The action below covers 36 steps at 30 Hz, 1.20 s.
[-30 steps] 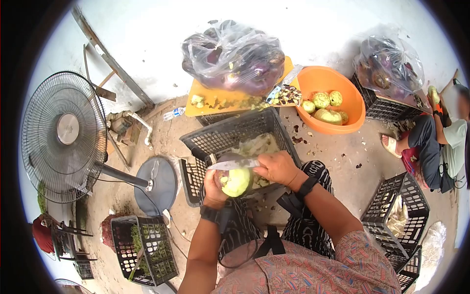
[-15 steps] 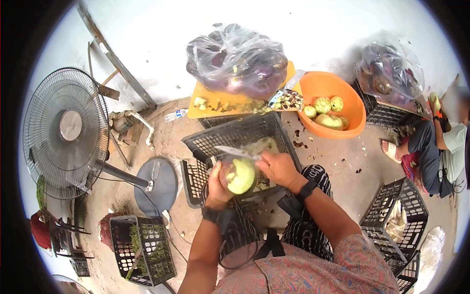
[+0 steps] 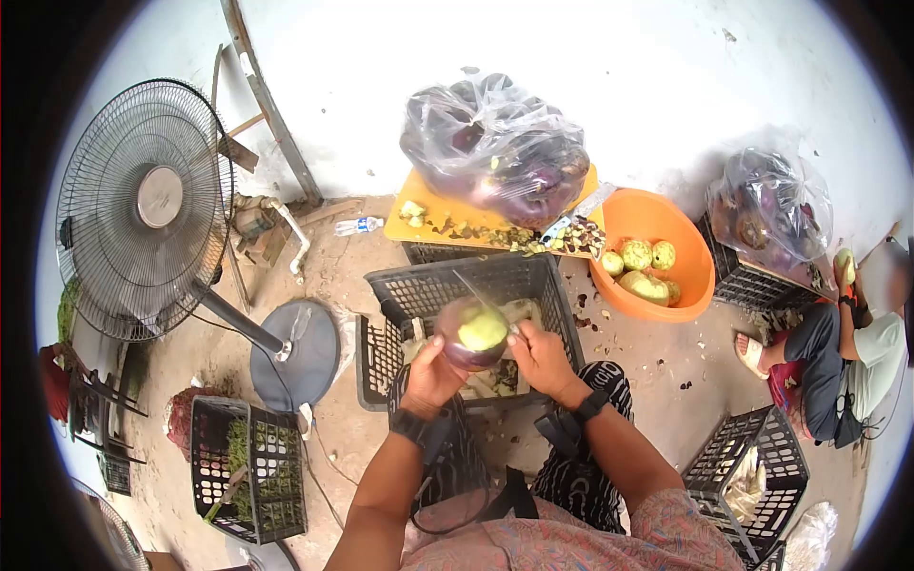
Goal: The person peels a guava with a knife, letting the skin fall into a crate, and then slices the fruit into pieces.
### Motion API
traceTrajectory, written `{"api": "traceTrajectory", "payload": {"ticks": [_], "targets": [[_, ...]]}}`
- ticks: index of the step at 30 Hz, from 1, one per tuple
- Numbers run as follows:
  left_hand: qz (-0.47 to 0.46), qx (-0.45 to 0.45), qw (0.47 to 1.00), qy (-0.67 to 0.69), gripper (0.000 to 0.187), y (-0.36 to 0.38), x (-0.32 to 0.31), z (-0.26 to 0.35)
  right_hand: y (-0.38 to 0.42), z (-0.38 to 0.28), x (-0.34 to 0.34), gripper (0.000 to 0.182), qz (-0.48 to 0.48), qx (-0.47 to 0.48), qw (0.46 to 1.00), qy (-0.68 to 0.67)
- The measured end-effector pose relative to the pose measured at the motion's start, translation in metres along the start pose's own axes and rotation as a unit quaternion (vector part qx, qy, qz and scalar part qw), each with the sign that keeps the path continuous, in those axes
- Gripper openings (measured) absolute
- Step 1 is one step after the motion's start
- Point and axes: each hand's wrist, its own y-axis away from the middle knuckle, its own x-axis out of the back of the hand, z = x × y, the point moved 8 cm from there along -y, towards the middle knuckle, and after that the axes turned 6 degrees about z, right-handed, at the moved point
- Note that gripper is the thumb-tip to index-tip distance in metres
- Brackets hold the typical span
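Observation:
My left hand (image 3: 434, 375) is closed around the lower left side of a round purple eggplant (image 3: 457, 344), held above a black crate. Pale green flesh (image 3: 483, 327) shows where its upper face is peeled. In my right hand (image 3: 545, 358), at the eggplant's right side, is a knife (image 3: 473, 289); its thin blade angles up and left past the eggplant, blurred, and its handle is hidden by my fingers. Beneath both hands, the black crate (image 3: 395, 281) has pale scraps in it.
Ahead, a plastic bag of eggplants (image 3: 500, 147) lies on an orange board (image 3: 405, 205) with peelings. An orange basin (image 3: 657, 224) holds several peeled ones. A fan (image 3: 157, 195) stands left; a crate of greens (image 3: 248, 466) is lower left. Another person (image 3: 866, 347) sits at right, holding something pale green.
The eggplant has turned, so more purple skin faces me. My right hand has lowered slightly, and the blade has swung more upright. The whole view has shifted.

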Motion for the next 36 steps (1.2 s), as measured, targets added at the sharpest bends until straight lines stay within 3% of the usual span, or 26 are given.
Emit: {"api": "traceTrajectory", "payload": {"ticks": [5, 8, 15, 19, 21, 23, 34, 36], "targets": [[0.105, 0.021, 0.993, 0.039, 0.078, -0.005, 0.027, -0.005, 0.006, -0.007, -0.005, 0.022, -0.062, 0.039, 0.997, 0.039], [0.182, 0.064, 0.969, 0.153, 0.075, -0.003, 0.035, -0.01, 0.011, -0.012, -0.012, 0.02, -0.091, 0.084, 0.989, 0.078], [0.125, 0.079, 0.976, 0.161, 0.072, -0.002, 0.019, -0.009, 0.015, -0.019, -0.012, 0.017, -0.067, 0.142, 0.978, 0.139], [0.106, 0.046, 0.987, 0.111, 0.066, 0.001, 0.015, -0.002, 0.011, -0.02, -0.005, 0.018, -0.055, 0.135, 0.98, 0.135], [0.1, 0.037, 0.99, 0.096, 0.064, 0.001, 0.017, -0.001, 0.008, -0.014, -0.002, 0.018, -0.06, 0.083, 0.987, 0.122], [0.034, 0.002, 0.999, 0.022, 0.069, 0.0, 0.014, 0.0, 0.008, -0.012, -0.001, 0.019, -0.05, 0.083, 0.988, 0.119], [0.095, 0.052, 0.986, 0.128, 0.071, -0.004, 0.016, -0.009, 0.013, -0.02, -0.008, 0.02, -0.053, 0.132, 0.985, 0.096], [0.088, 0.062, 0.983, 0.148, 0.071, -0.004, 0.015, -0.01, 0.014, -0.018, -0.013, 0.023, -0.094, 0.106, 0.984, 0.109]]}}
